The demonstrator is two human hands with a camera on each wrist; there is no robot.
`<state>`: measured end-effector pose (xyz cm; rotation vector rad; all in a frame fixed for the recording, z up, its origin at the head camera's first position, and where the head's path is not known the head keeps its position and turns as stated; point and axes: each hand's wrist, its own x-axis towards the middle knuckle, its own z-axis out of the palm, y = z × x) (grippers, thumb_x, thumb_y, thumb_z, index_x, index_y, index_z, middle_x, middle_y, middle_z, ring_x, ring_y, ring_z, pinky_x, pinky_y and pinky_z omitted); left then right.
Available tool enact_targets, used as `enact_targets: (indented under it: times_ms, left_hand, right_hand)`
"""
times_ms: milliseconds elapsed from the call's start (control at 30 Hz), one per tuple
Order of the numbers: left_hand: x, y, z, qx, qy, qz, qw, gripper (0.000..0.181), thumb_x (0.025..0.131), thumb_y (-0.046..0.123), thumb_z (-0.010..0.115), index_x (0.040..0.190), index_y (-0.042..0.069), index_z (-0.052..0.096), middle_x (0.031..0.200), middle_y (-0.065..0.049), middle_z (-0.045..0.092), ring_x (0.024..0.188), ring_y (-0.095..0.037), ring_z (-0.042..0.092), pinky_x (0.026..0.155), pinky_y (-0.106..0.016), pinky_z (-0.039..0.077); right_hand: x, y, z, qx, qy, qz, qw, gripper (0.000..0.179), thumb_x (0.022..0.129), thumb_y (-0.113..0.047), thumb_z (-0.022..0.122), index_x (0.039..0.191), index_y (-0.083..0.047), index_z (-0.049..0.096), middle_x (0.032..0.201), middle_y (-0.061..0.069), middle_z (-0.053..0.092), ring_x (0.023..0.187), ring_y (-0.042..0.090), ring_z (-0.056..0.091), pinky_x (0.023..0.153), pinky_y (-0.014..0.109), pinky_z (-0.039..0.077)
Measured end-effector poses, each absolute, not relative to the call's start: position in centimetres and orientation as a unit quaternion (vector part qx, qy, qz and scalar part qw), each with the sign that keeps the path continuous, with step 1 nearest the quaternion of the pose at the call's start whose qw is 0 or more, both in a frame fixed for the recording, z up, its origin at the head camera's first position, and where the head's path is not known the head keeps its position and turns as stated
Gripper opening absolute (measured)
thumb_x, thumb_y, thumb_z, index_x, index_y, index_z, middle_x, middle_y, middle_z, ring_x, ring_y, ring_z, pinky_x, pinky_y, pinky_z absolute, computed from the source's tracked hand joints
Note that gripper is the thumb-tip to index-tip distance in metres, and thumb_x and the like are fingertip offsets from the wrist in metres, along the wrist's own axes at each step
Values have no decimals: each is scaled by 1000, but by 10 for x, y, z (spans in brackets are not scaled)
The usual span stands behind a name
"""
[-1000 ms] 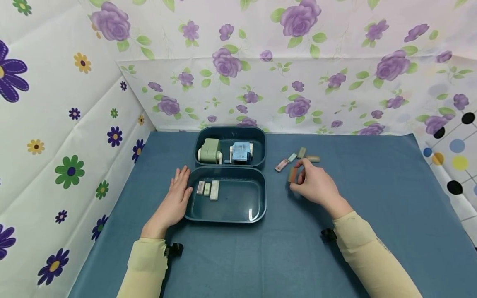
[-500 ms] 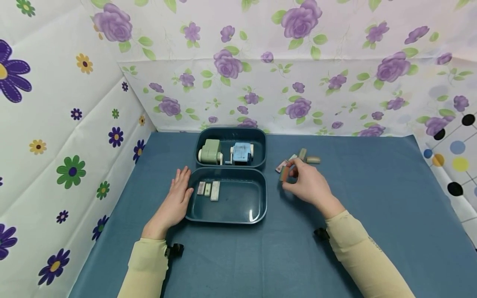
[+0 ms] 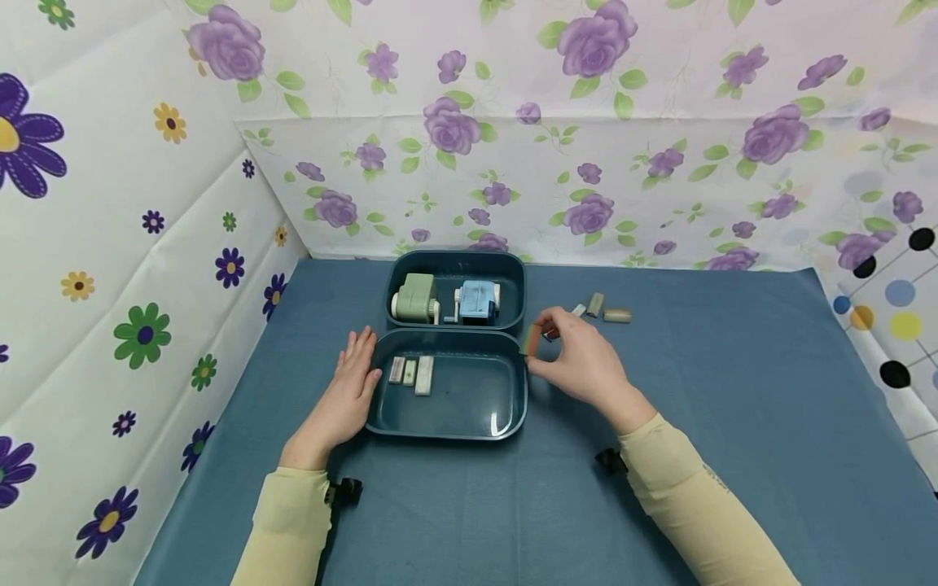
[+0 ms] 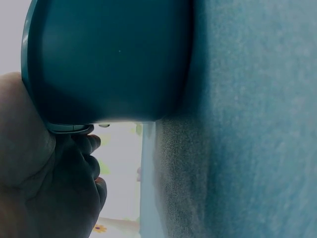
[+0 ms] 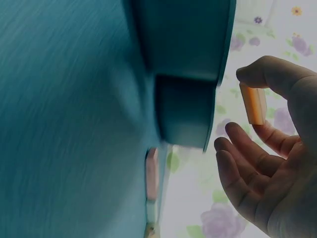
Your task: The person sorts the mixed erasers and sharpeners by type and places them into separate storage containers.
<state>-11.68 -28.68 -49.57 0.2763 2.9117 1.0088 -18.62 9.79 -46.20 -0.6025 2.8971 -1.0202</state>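
My right hand [image 3: 582, 362] pinches an orange-and-green eraser [image 3: 532, 340] between thumb and index finger, just over the right rim of the front blue tray [image 3: 469, 407]. In the right wrist view the eraser [image 5: 254, 105] is held up beyond the tray's side, the other fingers loosely bent. My left hand [image 3: 333, 407] rests along the front tray's left side, its fingers straight. Inside that tray, toward the left, lie a small pinkish eraser [image 3: 396, 370], a small pale green eraser [image 3: 409, 373] and a longer white eraser [image 3: 423, 376], side by side.
Behind stands a second blue tray [image 3: 454, 262] with a green crank pencil sharpener [image 3: 414, 296] and a blue one [image 3: 477, 299]. Right of it lie a greenish eraser [image 3: 595, 305], a tan eraser [image 3: 617, 315] and a pale one [image 3: 579, 310]. A pink eraser [image 5: 152, 173] shows in the right wrist view.
My right hand has moved left with the orange-and-green eraser, from beside the loose erasers to the front tray's right rim. The left hand has stayed in place.
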Motion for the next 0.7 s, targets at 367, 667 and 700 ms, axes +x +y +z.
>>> enact_targets:
  times_ms: [367, 667, 700]
  left_hand:
    - [-119, -289, -494, 91, 941, 324, 28, 60, 119, 14, 38, 170, -4, 11, 179, -20, 2, 164, -38, -9, 130, -59, -3]
    - [-118, -288, -495, 91, 943, 319, 33, 61, 118, 13, 39, 170, -4, 12, 179, -20, 3, 164, -39, -8, 130, -59, -2]
    - [-118, -288, -495, 92, 942, 320, 32, 61, 118, 13, 39, 170, -5, 13, 178, -21, 3, 163, -40, -8, 130, -60, -2]
  right_hand:
    - [-182, 56, -458, -272, 908, -318, 6, 46, 92, -28, 86, 131, -13, 66, 124, 8, 71, 118, 29, 68, 99, 48, 56]
    - [-178, 20, -462, -304, 914, -269, 29, 42, 92, -33, 86, 127, -18, 67, 121, 6, 72, 110, 22, 67, 91, 42, 58]
    - [-178, 16, -462, -303, 915, -266, 34, 42, 92, -33, 86, 127, -19, 68, 122, 5, 72, 110, 22, 67, 91, 41, 58]
